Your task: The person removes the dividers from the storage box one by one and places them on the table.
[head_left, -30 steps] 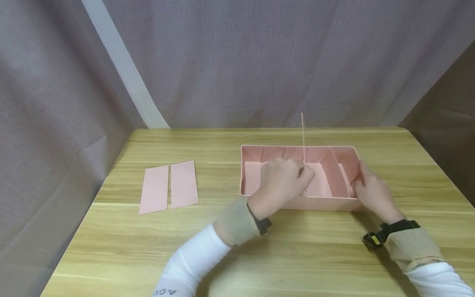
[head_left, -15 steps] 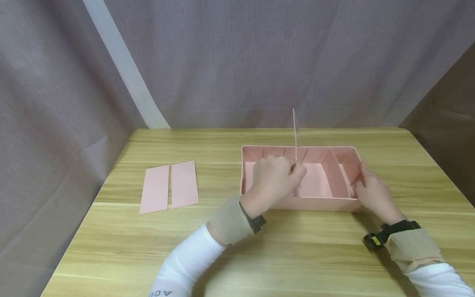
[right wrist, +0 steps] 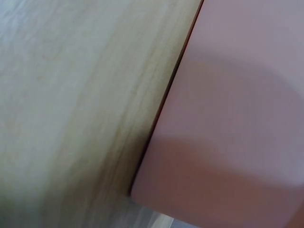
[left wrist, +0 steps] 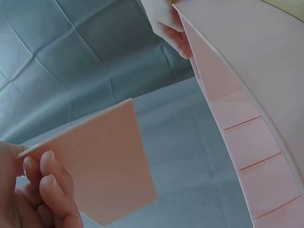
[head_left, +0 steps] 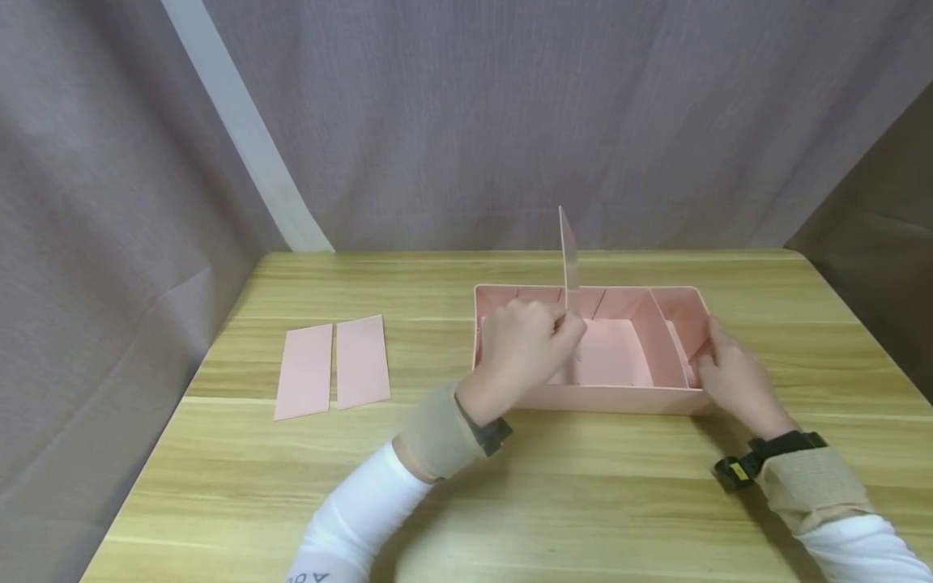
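Observation:
In the head view a pink rectangular box (head_left: 619,399) lies lengthwise on the table, its top uncovered. Over its middle my left hand (head_left: 526,344) pinches a thin pink divider panel (head_left: 568,251) by one edge. The panel stands upright and rises above the rim; the left wrist view shows the panel (left wrist: 109,161) between thumb and fingers, apart from the slotted wall (left wrist: 261,166). My right hand (head_left: 739,380) grips the box's right end, thumb inside. Near that end a fitted divider (head_left: 659,340) spans the box. The right wrist view has only the box's outer side (right wrist: 232,118).
Two flat pink panels, a left one (head_left: 303,372) and a right one (head_left: 363,363), lie side by side on the wooden table (head_left: 598,494), left of the box. A grey curtain (head_left: 466,121) hangs behind the table's far edge.
My left hand has moved left along the box with the divider panel, which has risen slightly and turned to show more of its face. The right hand and the box stay put.

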`<state>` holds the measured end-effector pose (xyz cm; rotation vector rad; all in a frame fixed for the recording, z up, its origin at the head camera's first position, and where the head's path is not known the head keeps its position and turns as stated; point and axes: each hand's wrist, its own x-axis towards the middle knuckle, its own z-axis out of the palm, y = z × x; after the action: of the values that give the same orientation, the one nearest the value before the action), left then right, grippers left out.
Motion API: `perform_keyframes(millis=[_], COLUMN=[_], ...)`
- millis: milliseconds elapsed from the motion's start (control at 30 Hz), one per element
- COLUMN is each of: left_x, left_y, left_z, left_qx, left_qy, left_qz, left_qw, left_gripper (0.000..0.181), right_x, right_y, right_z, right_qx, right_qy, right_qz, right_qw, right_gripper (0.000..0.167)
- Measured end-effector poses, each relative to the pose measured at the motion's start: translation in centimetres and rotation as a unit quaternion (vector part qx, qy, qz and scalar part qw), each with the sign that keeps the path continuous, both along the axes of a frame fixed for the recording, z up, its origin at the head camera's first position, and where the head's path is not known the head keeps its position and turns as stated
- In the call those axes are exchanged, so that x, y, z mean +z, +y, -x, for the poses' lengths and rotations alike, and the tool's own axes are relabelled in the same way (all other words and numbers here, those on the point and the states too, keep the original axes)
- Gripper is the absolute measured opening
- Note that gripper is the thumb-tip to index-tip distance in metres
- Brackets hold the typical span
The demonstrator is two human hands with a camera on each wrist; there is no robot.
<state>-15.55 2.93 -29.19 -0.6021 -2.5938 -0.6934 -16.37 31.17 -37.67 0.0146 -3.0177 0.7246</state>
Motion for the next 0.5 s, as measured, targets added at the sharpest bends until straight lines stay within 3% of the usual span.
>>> perform_keyframes(millis=[500], left_x=[0.2], left_y=[-2.3], left_z=[0.1], left_qx=[-0.011], left_qy=[-0.003], left_qz=[-0.029], left_qw=[0.9995], left_gripper=[0.035], right_x=[-0.1], right_y=[0.1], right_z=[0.0], right_qx=[-0.001], right_qy=[-0.006], right_qz=[-0.001], right_qw=[1.0000], right_gripper=[0.059])
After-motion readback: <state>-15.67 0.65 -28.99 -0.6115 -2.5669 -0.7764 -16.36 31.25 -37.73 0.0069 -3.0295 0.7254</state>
